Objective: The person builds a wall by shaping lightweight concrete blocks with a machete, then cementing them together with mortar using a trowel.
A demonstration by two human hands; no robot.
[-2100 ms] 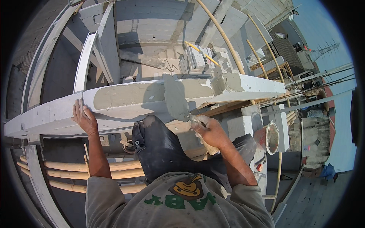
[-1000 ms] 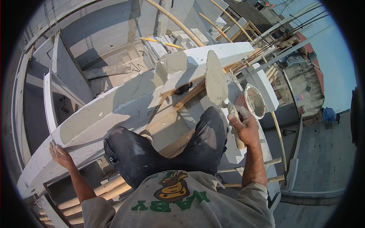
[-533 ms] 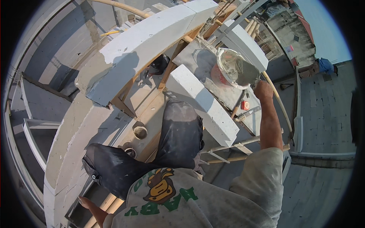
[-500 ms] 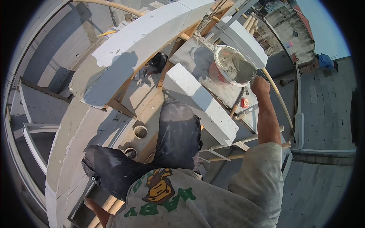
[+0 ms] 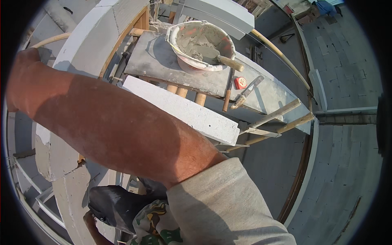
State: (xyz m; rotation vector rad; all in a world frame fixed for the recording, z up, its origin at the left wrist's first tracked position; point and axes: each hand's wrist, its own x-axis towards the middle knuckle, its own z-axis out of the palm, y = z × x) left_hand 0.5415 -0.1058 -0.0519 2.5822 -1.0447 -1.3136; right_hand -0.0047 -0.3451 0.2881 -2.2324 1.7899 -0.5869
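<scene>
My right forearm stretches across the view to the upper left, and my right hand (image 5: 23, 79) is at the far left rim, darkened there. Its fingers and anything in them are hard to make out. My left hand (image 5: 89, 219) is low at the left beside my dark-trousered knee, too small to show its grip. A bucket (image 5: 184, 64) of grey mortar (image 5: 200, 38) stands on a grey board (image 5: 143, 61). In it rests a trowel (image 5: 230, 62), its wooden handle over the rim, with no hand on it. A white block (image 5: 183, 112) lies nearer, partly behind my forearm.
Beside the bucket lie a hammer-like tool with a wooden handle (image 5: 228, 92), a red tape measure (image 5: 240, 83) and a knife-like tool (image 5: 250, 92). Wooden poles (image 5: 281, 114) jut out at the board's right. A curved white block wall (image 5: 87, 36) runs along the left.
My right hand has left the bucket's right edge and swung far left across the view. The trowel handle now shows at the bucket's rim. The view has shifted, bringing the bucket closer.
</scene>
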